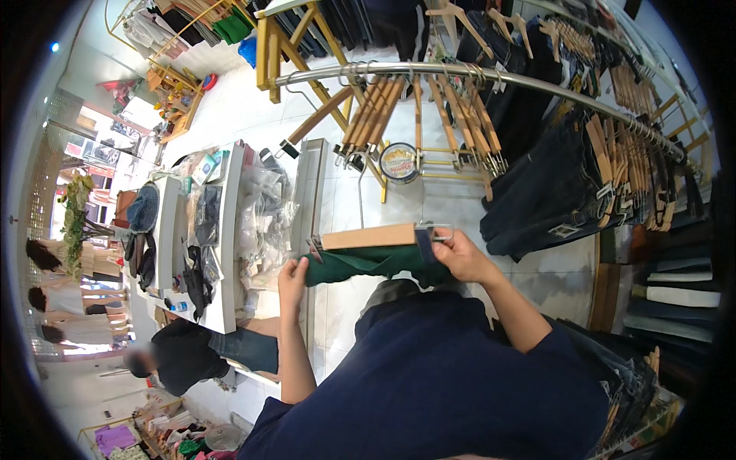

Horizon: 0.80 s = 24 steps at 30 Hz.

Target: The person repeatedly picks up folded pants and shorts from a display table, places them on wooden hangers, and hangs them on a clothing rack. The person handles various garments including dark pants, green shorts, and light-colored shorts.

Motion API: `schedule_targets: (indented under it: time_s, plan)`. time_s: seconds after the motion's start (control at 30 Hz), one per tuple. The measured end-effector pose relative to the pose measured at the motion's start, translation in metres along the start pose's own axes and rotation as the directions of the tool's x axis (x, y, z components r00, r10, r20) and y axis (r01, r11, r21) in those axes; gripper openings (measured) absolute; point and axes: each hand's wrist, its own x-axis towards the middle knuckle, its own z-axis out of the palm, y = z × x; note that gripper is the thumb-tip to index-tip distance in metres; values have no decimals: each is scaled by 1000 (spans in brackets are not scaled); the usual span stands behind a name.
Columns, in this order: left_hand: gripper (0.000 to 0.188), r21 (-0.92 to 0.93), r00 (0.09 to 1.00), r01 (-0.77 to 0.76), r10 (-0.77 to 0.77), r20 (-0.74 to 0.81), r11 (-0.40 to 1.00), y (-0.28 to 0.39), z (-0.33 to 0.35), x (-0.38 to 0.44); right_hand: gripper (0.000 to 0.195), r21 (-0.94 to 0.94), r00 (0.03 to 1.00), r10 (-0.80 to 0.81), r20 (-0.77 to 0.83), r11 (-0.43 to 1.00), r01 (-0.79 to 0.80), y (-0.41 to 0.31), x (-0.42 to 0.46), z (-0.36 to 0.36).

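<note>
Before my body a wooden clip hanger [368, 236] is held level, its long metal hook pointing up towards the rail. A dark green garment [374, 264] hangs beneath its bar, close to the metal clips at both ends. My left hand [293, 279] pinches the garment's left edge just below the left clip. At the other end my right hand [460, 256] grips the metal clip, beside a small dark tag [425, 246]. Whether each clip is closed on the cloth cannot be told.
Ahead, a metal rail [402, 68] bears several wooden clip hangers [374, 112]. Dark jeans [546, 178] hang at the right. White shelving [230, 230] with bagged goods stands at the left, and a person in black [187, 356] is beyond it. A round tin [399, 163] shows below the rail.
</note>
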Motion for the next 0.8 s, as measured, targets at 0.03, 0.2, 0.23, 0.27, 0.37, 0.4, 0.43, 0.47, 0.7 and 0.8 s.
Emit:
schedule_targets:
  time_s: [0.03, 0.2, 0.23, 0.27, 0.37, 0.4, 0.43, 0.47, 0.7, 0.8]
  plan:
    - [21, 476, 940, -199, 304, -156, 857, 30, 16, -13, 23, -127, 998, 60, 4, 990, -59, 0, 5, 8]
    - [33, -184, 680, -682, 707, 196, 707, 124, 48, -49, 22, -425, 997, 11, 79, 905, 23, -6, 33, 70]
    - [35, -393, 658, -563, 682, 319, 727, 130, 50, -47, 22, -412, 995, 74, 70, 910, -39, -6, 38, 82]
    - [33, -380, 640, -554, 671, 374, 740, 127, 47, -35, 22, -402, 994, 92, 57, 914, -61, -6, 41, 94]
    - [30, -464, 598, -433, 632, 493, 773, 108, 39, -18, 25, -194, 952, 298, -70, 932, -306, 2, 43, 115]
    - [29, -547, 601, -330, 617, 507, 770, 101, 34, -13, 27, -172, 974, 208, -85, 960, -220, 4, 46, 121]
    - [29, -619, 601, -219, 604, 524, 755, 94, 30, -8, 26, -101, 966, 219, -137, 967, -233, 2, 46, 127]
    - [28, -686, 622, -155, 610, 491, 711, 87, 30, -4, 25, -30, 954, 231, -188, 970, -241, -1, 45, 131]
    - [36, -672, 623, -138, 591, 512, 728, 87, 2, 8, 9, -436, 939, 140, -315, 857, -274, -19, 37, 163]
    - [44, -657, 575, -146, 604, 552, 740, 92, -11, 7, 9, -638, 946, -66, -317, 753, -161, -25, 41, 175]
